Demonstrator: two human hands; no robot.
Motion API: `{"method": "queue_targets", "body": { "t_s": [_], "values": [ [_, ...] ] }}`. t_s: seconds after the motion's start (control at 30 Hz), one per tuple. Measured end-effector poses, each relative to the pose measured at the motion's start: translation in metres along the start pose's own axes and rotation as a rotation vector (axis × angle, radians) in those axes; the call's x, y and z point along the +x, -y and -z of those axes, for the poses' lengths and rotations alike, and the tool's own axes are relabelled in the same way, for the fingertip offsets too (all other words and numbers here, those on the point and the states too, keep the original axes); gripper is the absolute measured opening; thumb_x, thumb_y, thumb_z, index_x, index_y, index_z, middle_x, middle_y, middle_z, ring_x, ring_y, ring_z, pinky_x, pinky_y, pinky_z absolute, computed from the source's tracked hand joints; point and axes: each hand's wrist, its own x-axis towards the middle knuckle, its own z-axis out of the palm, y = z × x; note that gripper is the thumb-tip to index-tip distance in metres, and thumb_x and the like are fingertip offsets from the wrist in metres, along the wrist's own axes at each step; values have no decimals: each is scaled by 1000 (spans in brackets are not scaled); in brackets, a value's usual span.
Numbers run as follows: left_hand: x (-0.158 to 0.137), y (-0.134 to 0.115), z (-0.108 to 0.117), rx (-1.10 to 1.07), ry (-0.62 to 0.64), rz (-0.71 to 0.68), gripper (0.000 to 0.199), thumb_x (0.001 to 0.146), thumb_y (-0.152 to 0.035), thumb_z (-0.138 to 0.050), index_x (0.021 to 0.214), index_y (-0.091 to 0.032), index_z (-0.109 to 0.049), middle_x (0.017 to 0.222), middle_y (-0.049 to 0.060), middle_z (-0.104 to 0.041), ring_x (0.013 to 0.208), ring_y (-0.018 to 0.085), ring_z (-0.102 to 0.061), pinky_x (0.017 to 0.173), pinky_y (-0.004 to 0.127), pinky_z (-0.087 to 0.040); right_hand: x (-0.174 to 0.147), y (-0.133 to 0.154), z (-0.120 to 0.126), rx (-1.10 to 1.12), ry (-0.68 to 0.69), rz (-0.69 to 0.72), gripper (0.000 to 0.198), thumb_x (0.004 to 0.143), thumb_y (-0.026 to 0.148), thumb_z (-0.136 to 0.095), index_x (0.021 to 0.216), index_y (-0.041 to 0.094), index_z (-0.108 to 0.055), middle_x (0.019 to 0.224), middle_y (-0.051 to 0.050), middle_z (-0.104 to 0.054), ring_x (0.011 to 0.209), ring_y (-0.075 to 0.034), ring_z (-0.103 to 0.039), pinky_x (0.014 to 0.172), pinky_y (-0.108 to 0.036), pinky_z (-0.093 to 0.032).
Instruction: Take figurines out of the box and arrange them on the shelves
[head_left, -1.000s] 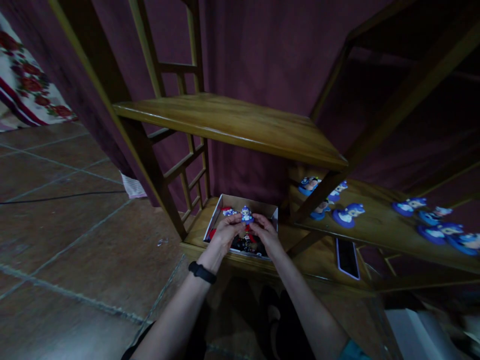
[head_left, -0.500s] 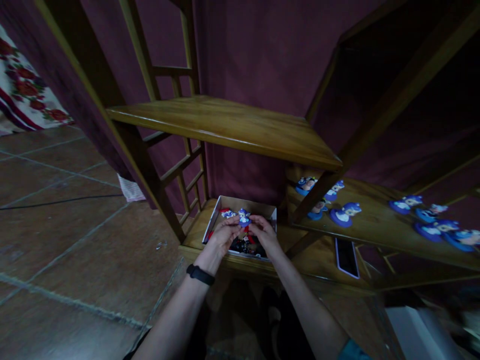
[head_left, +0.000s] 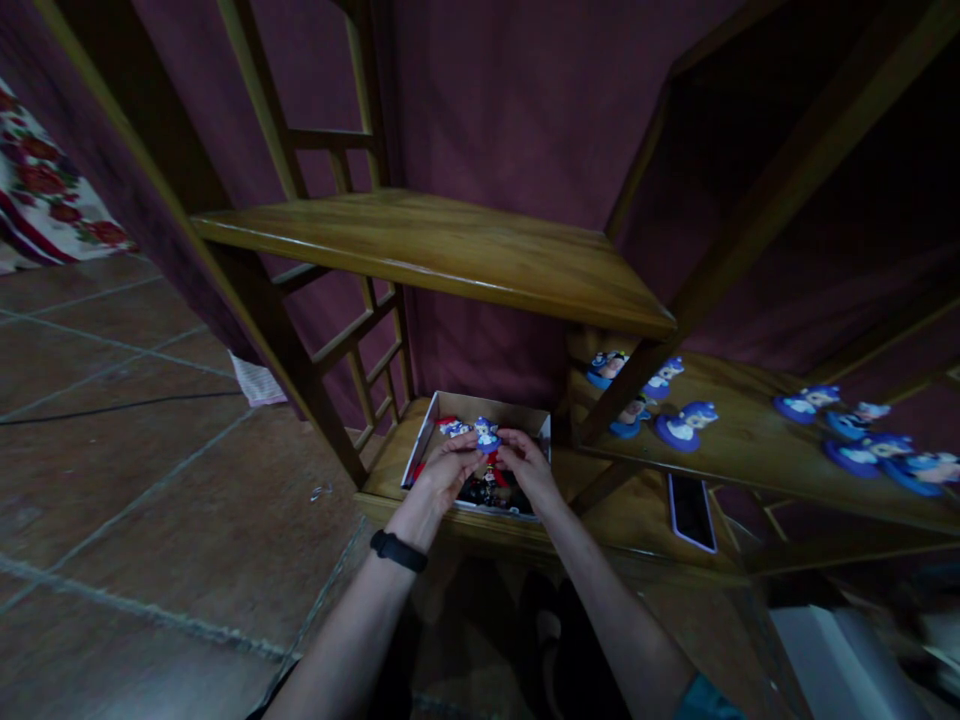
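Between both hands, above an open white cardboard box [head_left: 429, 432], is a small purple-and-white figurine [head_left: 487, 434] on a purple base, held upright. My left hand [head_left: 451, 471] grips it from the left, its fingers closed at the base. From the right, my right hand [head_left: 527, 462] pinches its other side with the fingertips. Inside the box lie another purple-and-white figurine [head_left: 454, 428] and several red and black pieces, partly covered by the hands. A black band [head_left: 399, 550] is round my left wrist.
A wooden shelf board [head_left: 435, 250] overhangs the box. On the shelf to the right [head_left: 739, 440] stand several figurines with purple or blue bases, such as one purple figurine [head_left: 686, 427]. A phone [head_left: 691, 512] lies on the lower board. A slanted post [head_left: 626, 395] stands between.
The view has shifted slightly, so the shelves sit a little further left. Both hands still hold the figurine over the box, almost unmoved.
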Motion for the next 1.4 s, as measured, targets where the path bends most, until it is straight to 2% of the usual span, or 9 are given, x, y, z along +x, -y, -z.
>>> {"method": "queue_targets", "body": {
  "t_s": [0.4, 0.8, 0.97, 1.13, 1.4],
  "values": [
    [-1, 0, 0, 35, 0, 3, 26, 58, 7, -65, 77, -11, -63, 73, 5, -66, 67, 12, -63, 72, 23, -50, 4, -8, 2, 4, -16, -24, 30, 67, 34, -60, 96, 24, -61, 91, 0, -62, 68, -12, -57, 60, -25, -49],
    [1, 4, 2, 78, -36, -70, 36, 50, 2, -73, 80, -13, -61, 70, 1, -64, 65, 11, -62, 68, 23, -48, 5, -13, 1, 22, 4, -51, 33, 66, 35, -63, 96, 23, -64, 92, -1, -64, 71, -14, -60, 67, -31, -51],
    [2, 7, 1, 97, -63, -98, 37, 49, 4, -71, 79, -14, -59, 70, -1, -62, 66, 11, -60, 69, 24, -48, 6, -17, 1, 31, 20, -46, 36, 66, 37, -64, 100, 24, -63, 100, -2, -64, 79, -16, -61, 72, -33, -52],
    [2, 8, 1, 104, -68, -121, 38, 47, 1, -73, 77, -15, -57, 70, -2, -61, 66, 10, -60, 69, 24, -46, 7, -16, 0, 14, 41, -27, 37, 65, 39, -65, 98, 24, -63, 99, -2, -65, 86, -17, -60, 76, -35, -51],
    [1, 7, 0, 92, -50, -88, 36, 46, 1, -74, 75, -15, -57, 68, -2, -63, 65, 11, -61, 68, 24, -47, 7, -17, 0, 39, 40, -57, 41, 61, 40, -69, 99, 24, -63, 95, 0, -66, 81, -17, -61, 75, -34, -51]
  ]
}}
